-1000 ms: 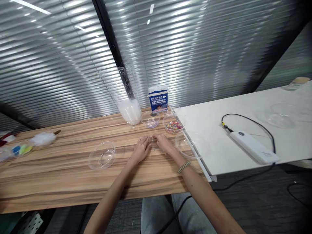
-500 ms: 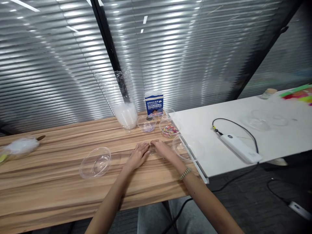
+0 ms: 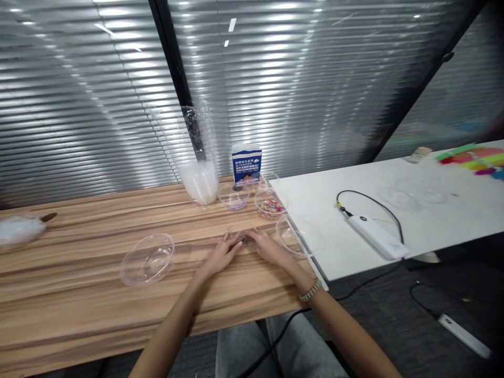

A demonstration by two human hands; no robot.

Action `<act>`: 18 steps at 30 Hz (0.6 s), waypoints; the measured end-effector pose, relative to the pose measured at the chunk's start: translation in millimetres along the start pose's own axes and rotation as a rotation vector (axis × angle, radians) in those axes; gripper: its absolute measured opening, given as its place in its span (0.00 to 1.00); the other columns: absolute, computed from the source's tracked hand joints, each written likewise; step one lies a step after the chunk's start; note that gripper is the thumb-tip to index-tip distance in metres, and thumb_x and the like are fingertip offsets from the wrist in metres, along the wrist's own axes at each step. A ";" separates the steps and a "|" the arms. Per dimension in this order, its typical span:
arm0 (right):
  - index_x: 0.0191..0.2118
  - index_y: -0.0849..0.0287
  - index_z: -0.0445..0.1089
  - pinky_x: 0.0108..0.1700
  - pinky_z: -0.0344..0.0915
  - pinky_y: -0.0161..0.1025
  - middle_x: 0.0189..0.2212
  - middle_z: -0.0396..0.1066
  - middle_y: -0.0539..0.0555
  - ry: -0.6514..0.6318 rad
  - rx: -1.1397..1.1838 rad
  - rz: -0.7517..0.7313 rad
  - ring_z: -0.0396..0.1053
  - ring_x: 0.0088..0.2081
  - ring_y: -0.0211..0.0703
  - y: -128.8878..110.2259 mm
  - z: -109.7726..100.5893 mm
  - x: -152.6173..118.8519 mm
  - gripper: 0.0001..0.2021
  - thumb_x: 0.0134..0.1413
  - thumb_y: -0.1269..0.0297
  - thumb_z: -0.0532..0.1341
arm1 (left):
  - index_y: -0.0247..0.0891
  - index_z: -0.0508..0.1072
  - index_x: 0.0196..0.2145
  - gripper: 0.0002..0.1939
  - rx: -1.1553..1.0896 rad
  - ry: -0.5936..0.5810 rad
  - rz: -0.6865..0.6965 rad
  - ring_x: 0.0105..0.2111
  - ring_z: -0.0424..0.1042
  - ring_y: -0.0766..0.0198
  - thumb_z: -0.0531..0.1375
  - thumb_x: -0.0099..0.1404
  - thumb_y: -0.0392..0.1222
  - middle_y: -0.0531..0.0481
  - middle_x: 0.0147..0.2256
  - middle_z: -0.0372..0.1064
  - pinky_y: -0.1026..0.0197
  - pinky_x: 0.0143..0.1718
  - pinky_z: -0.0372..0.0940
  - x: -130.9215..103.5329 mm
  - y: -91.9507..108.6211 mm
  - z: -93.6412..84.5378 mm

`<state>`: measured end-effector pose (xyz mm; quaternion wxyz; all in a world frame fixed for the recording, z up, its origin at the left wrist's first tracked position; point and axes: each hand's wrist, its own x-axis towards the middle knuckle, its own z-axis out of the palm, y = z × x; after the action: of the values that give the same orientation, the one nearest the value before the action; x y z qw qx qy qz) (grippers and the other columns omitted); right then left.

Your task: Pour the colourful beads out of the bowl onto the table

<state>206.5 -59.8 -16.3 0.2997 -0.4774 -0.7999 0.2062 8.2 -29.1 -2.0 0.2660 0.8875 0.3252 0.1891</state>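
My left hand and my right hand meet fingertip to fingertip low over the wooden table. Between them is a small, clear, crinkled thing, too faint to make out. The fingers of both hands are bent toward it. Just behind my right hand stands a clear bowl of colourful bits, with a clear bowl of pale purple bits to its left. An empty clear bowl is right of my right hand. Another clear bowl lies tilted to the left of my left hand.
A blue and white packet and a clear bag of white cups stand at the back. A white bundle lies far left. On the white table are a white power bank with a black cable, clear lids and coloured sheets.
The view has shifted slightly. My left hand's fingers have risen and spread a little from the table, and my right hand's fingers are bent over the clear thing.
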 end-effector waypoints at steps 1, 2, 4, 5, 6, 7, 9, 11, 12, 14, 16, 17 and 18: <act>0.56 0.59 0.63 0.59 0.57 0.49 0.54 0.66 0.59 0.000 -0.001 -0.011 0.60 0.57 0.45 0.5 -0.1 -1.8 0.32 0.44 0.87 0.48 | 0.44 0.58 0.61 0.23 0.007 0.009 0.000 0.61 0.56 0.59 0.44 0.72 0.48 0.50 0.60 0.58 0.45 0.65 0.42 0.0 -1.3 1.5; 0.57 0.58 0.62 0.60 0.56 0.50 0.55 0.66 0.58 -0.002 -0.001 -0.022 0.60 0.58 0.45 1.0 -0.1 -3.5 0.33 0.44 0.87 0.48 | 0.44 0.57 0.62 0.23 0.018 0.016 0.009 0.61 0.57 0.59 0.44 0.72 0.47 0.50 0.60 0.58 0.44 0.66 0.41 -0.1 -2.9 3.3; 0.59 0.56 0.60 0.61 0.55 0.51 0.56 0.64 0.57 -0.009 -0.003 -0.038 0.60 0.58 0.45 2.2 0.5 -6.8 0.35 0.44 0.87 0.48 | 0.44 0.54 0.63 0.24 0.053 0.021 0.045 0.61 0.56 0.60 0.45 0.72 0.47 0.49 0.61 0.57 0.43 0.66 0.39 -0.2 -6.4 6.7; 0.59 0.56 0.59 0.61 0.55 0.51 0.57 0.64 0.57 -0.011 -0.008 -0.037 0.60 0.59 0.45 2.8 1.1 -8.5 0.35 0.44 0.87 0.47 | 0.44 0.53 0.63 0.24 0.075 0.012 0.065 0.61 0.55 0.61 0.45 0.72 0.46 0.49 0.61 0.56 0.43 0.66 0.38 -0.3 -7.8 7.9; 0.60 0.57 0.59 0.61 0.55 0.51 0.57 0.63 0.58 -0.010 -0.017 -0.029 0.59 0.59 0.46 3.3 1.7 -10.1 0.35 0.44 0.87 0.47 | 0.44 0.52 0.64 0.24 0.097 -0.001 0.081 0.62 0.54 0.61 0.44 0.72 0.46 0.49 0.62 0.55 0.43 0.66 0.38 -0.5 -9.0 8.7; 0.60 0.58 0.58 0.60 0.56 0.51 0.57 0.63 0.58 -0.009 -0.029 -0.017 0.59 0.60 0.46 3.5 2.3 -11.7 0.35 0.44 0.87 0.47 | 0.44 0.52 0.64 0.24 0.119 -0.014 0.092 0.62 0.54 0.61 0.44 0.72 0.45 0.49 0.62 0.55 0.42 0.66 0.38 -0.6 -9.8 9.1; 0.61 0.60 0.57 0.60 0.58 0.50 0.58 0.62 0.60 -0.010 -0.051 0.004 0.58 0.60 0.46 3.3 2.7 -14.8 0.36 0.44 0.87 0.46 | 0.44 0.54 0.63 0.23 0.160 -0.029 0.102 0.62 0.54 0.60 0.45 0.72 0.45 0.49 0.61 0.56 0.43 0.66 0.40 -0.8 -11.0 9.2; 0.61 0.61 0.56 0.59 0.59 0.48 0.58 0.62 0.61 -0.021 -0.066 0.015 0.60 0.59 0.45 1.9 1.9 -17.7 0.37 0.43 0.88 0.45 | 0.43 0.55 0.63 0.23 0.193 -0.032 0.117 0.62 0.54 0.60 0.45 0.72 0.45 0.49 0.60 0.58 0.43 0.66 0.41 -0.9 -12.1 9.1; 0.61 0.61 0.56 0.58 0.60 0.48 0.58 0.62 0.60 -0.033 -0.072 0.017 0.60 0.59 0.45 0.8 1.0 -19.1 0.37 0.42 0.88 0.45 | 0.42 0.56 0.62 0.23 0.204 -0.032 0.128 0.62 0.55 0.61 0.45 0.72 0.45 0.48 0.60 0.58 0.43 0.66 0.41 -1.0 -12.8 9.2; 0.61 0.60 0.58 0.57 0.61 0.47 0.57 0.63 0.60 -0.064 -0.091 0.018 0.61 0.58 0.45 -2.1 -1.2 -21.8 0.37 0.42 0.88 0.46 | 0.42 0.56 0.62 0.23 0.222 -0.033 0.144 0.61 0.57 0.61 0.44 0.72 0.45 0.48 0.59 0.60 0.43 0.66 0.40 -1.1 -14.4 9.5; 0.58 0.60 0.62 0.57 0.62 0.47 0.56 0.65 0.60 -0.091 -0.117 0.028 0.62 0.58 0.46 -5.5 -3.7 -24.4 0.35 0.42 0.87 0.46 | 0.40 0.55 0.62 0.23 0.243 -0.029 0.153 0.60 0.59 0.62 0.44 0.72 0.45 0.46 0.58 0.61 0.43 0.66 0.40 -1.3 -16.0 9.8; 0.57 0.60 0.63 0.57 0.62 0.47 0.55 0.66 0.60 -0.094 -0.130 0.036 0.63 0.57 0.47 -7.3 -4.9 -25.4 0.34 0.43 0.87 0.47 | 0.39 0.56 0.62 0.23 0.255 -0.023 0.155 0.60 0.59 0.62 0.44 0.72 0.45 0.45 0.58 0.62 0.43 0.66 0.40 -1.4 -16.7 9.7; 0.56 0.61 0.64 0.57 0.62 0.47 0.54 0.67 0.60 -0.088 -0.138 0.045 0.63 0.57 0.47 -8.8 -5.9 -25.9 0.32 0.44 0.87 0.47 | 0.39 0.57 0.62 0.23 0.269 -0.013 0.155 0.60 0.58 0.62 0.44 0.72 0.45 0.45 0.57 0.62 0.43 0.66 0.41 -1.5 -17.3 9.4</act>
<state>214.4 -86.6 -13.8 0.2260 -0.5053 -0.8136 0.1780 3.7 -22.2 -19.9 0.1313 0.9388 0.2764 0.1579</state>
